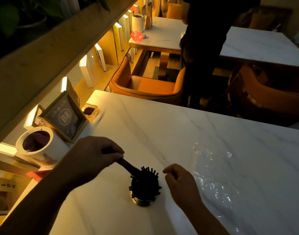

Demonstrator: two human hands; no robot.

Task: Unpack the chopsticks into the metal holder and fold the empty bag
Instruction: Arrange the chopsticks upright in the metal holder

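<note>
While the left hand (94, 154) gripped a small bunch of black chopsticks (128, 166) by their upper ends, their lower ends slanted down into the holder (143, 200) near the front middle of the table (162, 126). The holder was a round metal cup, already packed with dark chopsticks whose tops fanned outward over its rim. The left fingers were curled tightly around the bunch, knuckles up.

The right hand (180, 181) hung just right of the holder, apart from it, fingers loosely curled with thumb and forefinger near each other; nothing could be made out between them. Right of that hand, the bag (213, 180) lay flat on the marble, clear and crinkled, catching glints of light.

Along the table's left edge stood a white cup (35, 146) with a dark inside, a framed sign (65, 117) marked B8, and a small dish (89, 111) holding something brown. Beyond the far edge sat an orange chair (148, 83), and a person in dark clothes (206, 48) stood between it and further tables.
</note>
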